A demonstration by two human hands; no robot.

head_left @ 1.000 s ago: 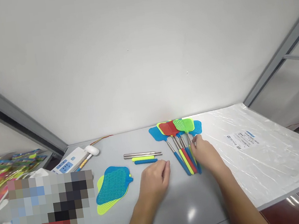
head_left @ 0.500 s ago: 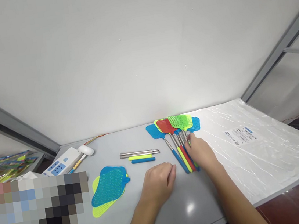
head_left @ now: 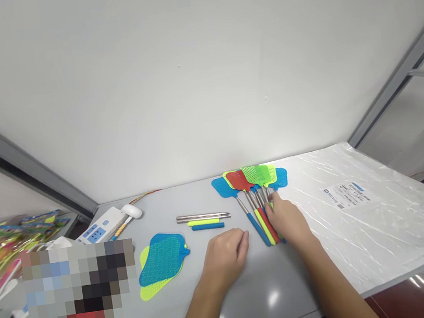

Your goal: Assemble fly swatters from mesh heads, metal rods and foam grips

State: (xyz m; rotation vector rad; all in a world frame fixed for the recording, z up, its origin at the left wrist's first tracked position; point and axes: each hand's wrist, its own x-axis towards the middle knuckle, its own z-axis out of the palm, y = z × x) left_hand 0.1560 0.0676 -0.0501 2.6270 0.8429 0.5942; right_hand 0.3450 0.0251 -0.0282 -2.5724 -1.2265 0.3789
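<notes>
Several fly swatters with metal shafts and coloured grips lie fanned together, among them a green fly swatter [head_left: 257, 174], a red one [head_left: 237, 180] and a blue one [head_left: 259, 228]. My right hand [head_left: 290, 221] is closed around the shafts at the right of this bunch; its fingertips are partly hidden. My left hand [head_left: 226, 257] rests as a loose fist on the table, apart from the swatters, with nothing showing in it. Left of it lie a blue swatter head [head_left: 162, 258] over a yellow one [head_left: 152, 292]. Metal rods [head_left: 202, 216] lie above a yellow grip [head_left: 204, 222] and a blue grip [head_left: 208, 227].
A white power strip [head_left: 101, 227] and a white rounded object [head_left: 131, 211] sit at the left on the grey table [head_left: 255, 300]. Wrapped colourful items [head_left: 7, 251] are at far left. White plastic sheeting with a label [head_left: 346, 196] covers the right side. A wall stands behind.
The whole view has shifted slightly, so the table things appear a little further right. Both hands keep nearly the same pose, the right one still at the swatter shafts.
</notes>
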